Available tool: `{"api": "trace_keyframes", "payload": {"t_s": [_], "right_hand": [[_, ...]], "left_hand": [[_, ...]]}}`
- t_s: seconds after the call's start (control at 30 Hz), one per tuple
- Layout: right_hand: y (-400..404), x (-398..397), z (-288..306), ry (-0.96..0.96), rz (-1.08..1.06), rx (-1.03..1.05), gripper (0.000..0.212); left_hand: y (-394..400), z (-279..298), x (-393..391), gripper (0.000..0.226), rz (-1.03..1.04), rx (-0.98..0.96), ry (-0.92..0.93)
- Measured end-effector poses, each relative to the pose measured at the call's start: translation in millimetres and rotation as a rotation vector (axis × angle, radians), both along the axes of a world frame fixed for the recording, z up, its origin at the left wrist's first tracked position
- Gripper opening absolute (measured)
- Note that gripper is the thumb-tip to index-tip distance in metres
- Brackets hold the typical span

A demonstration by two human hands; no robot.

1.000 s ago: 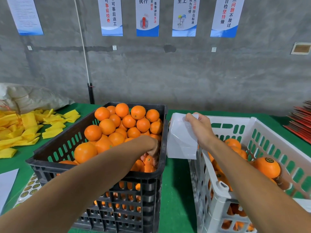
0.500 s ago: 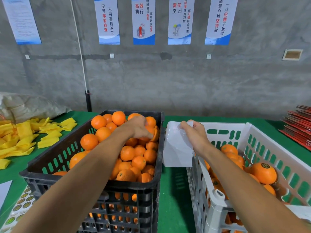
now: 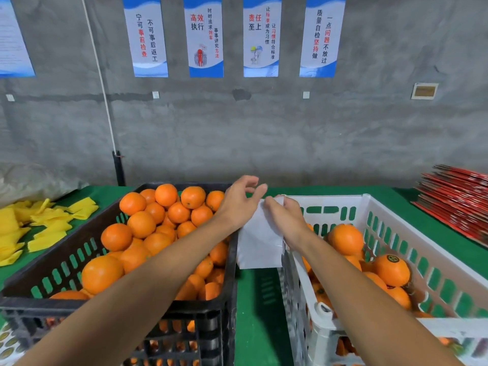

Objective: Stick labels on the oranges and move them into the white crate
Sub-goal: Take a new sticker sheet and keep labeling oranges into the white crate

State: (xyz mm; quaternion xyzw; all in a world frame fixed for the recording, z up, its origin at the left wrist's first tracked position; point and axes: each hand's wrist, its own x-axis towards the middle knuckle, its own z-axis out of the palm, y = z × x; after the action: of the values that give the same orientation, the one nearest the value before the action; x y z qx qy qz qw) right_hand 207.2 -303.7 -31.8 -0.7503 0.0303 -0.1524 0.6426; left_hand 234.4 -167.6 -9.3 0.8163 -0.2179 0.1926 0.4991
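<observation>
A black crate (image 3: 230, 262) on the left is heaped with unlabelled oranges (image 3: 142, 224). On the right, the white crate (image 3: 330, 199) holds several oranges, one of which (image 3: 392, 269) shows a round dark label on top. Between the crates hangs a white sheet (image 3: 260, 247). My right hand (image 3: 286, 219) pinches its top edge. My left hand (image 3: 239, 202) hovers above the black crate's far right corner, holding nothing. Its fingers are spread and reach to the sheet's top corner, right beside my right fingertips.
A sheet of round labels (image 3: 8, 344) lies at the bottom left on the green table. Yellow wrappers (image 3: 39, 225) and a pale sack (image 3: 34, 180) sit at far left. A red stack (image 3: 456, 191) sits at far right. A grey wall stands behind.
My left hand rose out of the oranges in the black crate and swung right to the sheet's top. My right hand kept holding the sheet and shifted slightly.
</observation>
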Motion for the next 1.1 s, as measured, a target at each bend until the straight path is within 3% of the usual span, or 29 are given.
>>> {"api": "trace_keyframes", "payload": {"t_s": [0.13,0.23,0.33,0.43,0.57,0.73,0.83,0.9,0.93,1.0,1.1], "right_hand": [[-5,-5,8,0.127,0.016,0.307,0.012],[-5,-7,14,0.151,0.062,0.619,0.018],[-6,-10,14,0.157,0.147,0.756,0.031],[-7,-10,16,0.067,0.130,0.706,0.026],[-6,-10,14,-0.102,-0.027,0.382,0.036],[-6,-8,11,-0.167,-0.043,0.244,0.007],[-7,-7,10,-0.154,-0.030,0.240,0.017],[-7,-7,10,-0.143,-0.040,0.223,0.019],[-8,-6,10,-0.136,-0.051,0.218,0.020],[-9,-4,10,-0.127,-0.070,0.242,0.018],[-9,-5,10,-0.117,-0.071,0.279,0.025]], "left_hand": [[24,-13,9,0.045,-0.007,0.061,0.155],[25,-12,8,0.053,-0.111,-0.052,0.381],[23,-8,6,0.054,-0.182,-0.238,0.410],[20,-8,7,0.042,-0.217,-0.384,0.333],[23,-9,9,0.043,-0.167,-0.343,0.246],[31,-7,11,0.045,-0.247,-0.251,0.269],[34,-11,14,0.064,-0.274,-0.110,0.275],[34,-11,15,0.084,-0.127,0.012,0.140],[34,-10,17,0.081,-0.048,0.062,0.025],[35,-6,21,0.051,0.019,0.130,-0.222],[30,-5,19,0.026,-0.005,0.172,-0.300]]}}
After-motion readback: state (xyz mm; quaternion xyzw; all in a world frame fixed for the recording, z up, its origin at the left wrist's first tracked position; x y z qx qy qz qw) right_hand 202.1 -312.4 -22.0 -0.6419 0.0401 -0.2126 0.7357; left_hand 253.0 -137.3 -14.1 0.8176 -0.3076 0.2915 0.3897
